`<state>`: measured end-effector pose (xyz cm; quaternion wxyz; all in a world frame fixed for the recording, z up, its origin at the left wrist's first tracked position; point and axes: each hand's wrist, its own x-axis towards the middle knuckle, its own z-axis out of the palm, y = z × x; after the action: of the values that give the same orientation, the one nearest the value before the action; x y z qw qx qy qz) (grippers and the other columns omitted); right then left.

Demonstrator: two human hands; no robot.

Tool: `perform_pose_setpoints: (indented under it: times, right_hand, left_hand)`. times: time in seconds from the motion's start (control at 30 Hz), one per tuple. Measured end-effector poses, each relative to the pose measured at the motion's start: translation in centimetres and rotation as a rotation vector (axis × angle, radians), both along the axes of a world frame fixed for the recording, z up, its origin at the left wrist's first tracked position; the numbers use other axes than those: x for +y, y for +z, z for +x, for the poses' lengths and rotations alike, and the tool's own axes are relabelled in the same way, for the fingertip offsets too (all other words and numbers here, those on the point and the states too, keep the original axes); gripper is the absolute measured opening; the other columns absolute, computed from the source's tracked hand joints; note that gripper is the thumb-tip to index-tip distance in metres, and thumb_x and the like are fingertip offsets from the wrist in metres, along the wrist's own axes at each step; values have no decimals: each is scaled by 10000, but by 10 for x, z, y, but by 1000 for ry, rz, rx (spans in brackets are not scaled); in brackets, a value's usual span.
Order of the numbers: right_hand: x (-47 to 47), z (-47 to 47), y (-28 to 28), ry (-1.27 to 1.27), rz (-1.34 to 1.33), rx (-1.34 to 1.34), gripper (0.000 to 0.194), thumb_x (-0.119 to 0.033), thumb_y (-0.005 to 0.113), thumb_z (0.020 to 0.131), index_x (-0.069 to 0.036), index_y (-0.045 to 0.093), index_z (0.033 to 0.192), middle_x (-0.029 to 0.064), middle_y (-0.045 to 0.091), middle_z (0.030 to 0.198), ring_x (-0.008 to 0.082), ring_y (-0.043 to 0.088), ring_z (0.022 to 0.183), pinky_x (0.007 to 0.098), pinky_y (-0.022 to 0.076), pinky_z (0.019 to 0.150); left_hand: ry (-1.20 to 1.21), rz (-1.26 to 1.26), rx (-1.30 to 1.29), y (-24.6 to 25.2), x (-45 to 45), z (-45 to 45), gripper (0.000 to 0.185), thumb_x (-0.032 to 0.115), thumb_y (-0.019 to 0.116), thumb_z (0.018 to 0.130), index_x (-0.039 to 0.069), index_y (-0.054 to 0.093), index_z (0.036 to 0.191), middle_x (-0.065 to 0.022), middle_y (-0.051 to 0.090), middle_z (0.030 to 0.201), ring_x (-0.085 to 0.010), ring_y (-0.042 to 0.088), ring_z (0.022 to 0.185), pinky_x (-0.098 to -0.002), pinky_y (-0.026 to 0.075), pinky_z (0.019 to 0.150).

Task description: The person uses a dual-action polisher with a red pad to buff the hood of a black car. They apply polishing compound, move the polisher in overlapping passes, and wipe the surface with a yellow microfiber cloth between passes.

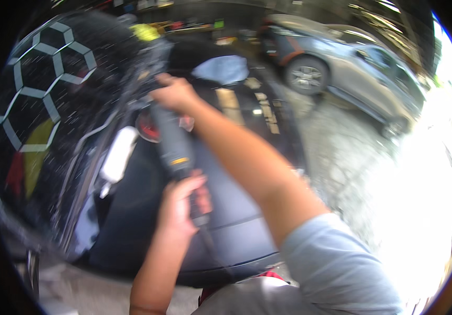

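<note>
A dark corded car polisher (174, 141) is held in both hands over the dark hood of a car (135, 212). My left hand (184, 201) grips the polisher's rear, where the cord leaves it. My right hand (174, 92) is closed on its front end. A red and black round pad (148, 126) shows beside the front of the polisher, near the hood; whether it touches the paint cannot be told. A white bottle (119, 155) lies on its side near the windshield's base. A light blue cloth (223, 70) rests farther along the car. The view is blurred.
The dark windshield (52, 118) at left reflects hexagonal lights. A yellow-green object (146, 32) is at the car's far side. Another car, silver-grey (352, 71), stands at upper right on the concrete floor (340, 138). The polisher's cord (212, 244) runs towards my body.
</note>
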<state>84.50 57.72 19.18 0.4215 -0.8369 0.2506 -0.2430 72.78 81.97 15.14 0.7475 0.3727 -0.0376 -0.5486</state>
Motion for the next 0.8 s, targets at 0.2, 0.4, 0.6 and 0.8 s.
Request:
perform_pose_setpoints:
  times: [0.2,0.4,0.6,0.8]
  right_hand:
    - [11,-2,11,-66,119,-29,909,-280,840,709,-85,548,1547,230,672,1392,377,666,1275,422,547,1074]
    - [-6,-17,6,-82,157,-43,901,-277,817,742,-90,515,1571,223,694,1355,376,684,1245,426,563,1046]
    - [-36,-54,0,-159,134,12,913,-316,791,765,-91,482,1593,249,687,1361,400,674,1257,430,546,1068]
    - [-97,-98,-24,-226,89,25,925,-381,805,759,-91,502,1583,249,642,1445,379,661,1292,402,530,1083]
  left_hand:
    - [41,37,73,-1,0,14,206,174,671,995,100,627,1182,4,568,756,-84,547,529,-247,481,426]
    - [-23,53,67,-1,-8,14,183,171,675,995,103,647,1162,9,568,759,-81,541,534,-244,466,425]
    - [-123,57,6,1,-31,-7,209,171,688,982,113,625,1173,1,578,768,-97,543,545,-253,462,439]
    - [-249,104,29,0,-66,-36,241,122,735,922,74,609,1122,-38,593,784,-138,571,587,-309,491,514]
